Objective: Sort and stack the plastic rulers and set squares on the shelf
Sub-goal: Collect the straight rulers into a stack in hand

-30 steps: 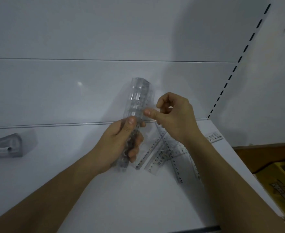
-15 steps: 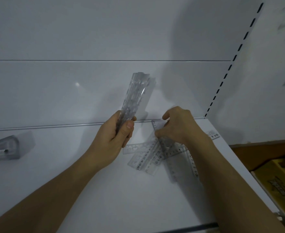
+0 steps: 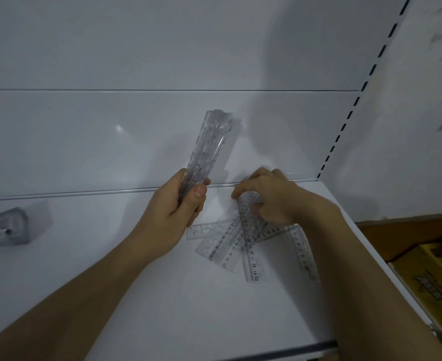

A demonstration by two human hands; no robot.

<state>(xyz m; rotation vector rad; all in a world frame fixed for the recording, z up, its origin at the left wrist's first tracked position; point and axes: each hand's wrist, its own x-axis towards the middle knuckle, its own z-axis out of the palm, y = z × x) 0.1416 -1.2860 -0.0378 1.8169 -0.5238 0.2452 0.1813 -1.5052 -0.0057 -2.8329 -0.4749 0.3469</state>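
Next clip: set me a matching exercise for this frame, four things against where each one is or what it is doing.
Things:
1. left hand
2. right hand
3. loose rulers
4. clear pack

States:
A. lies alone at the shelf's far left
B. grips a bundle of rulers raised off the shelf
C. fanned out flat on the shelf
D. fingers curled on a ruler in the pile

Pairs: 1-B, 2-D, 3-C, 4-A

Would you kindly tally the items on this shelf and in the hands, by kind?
In the left hand, bundle of clear rulers: 1
Under the right hand, loose clear rulers: 6 visible, overlapping
At far left, grey stack: 1
Total: 8
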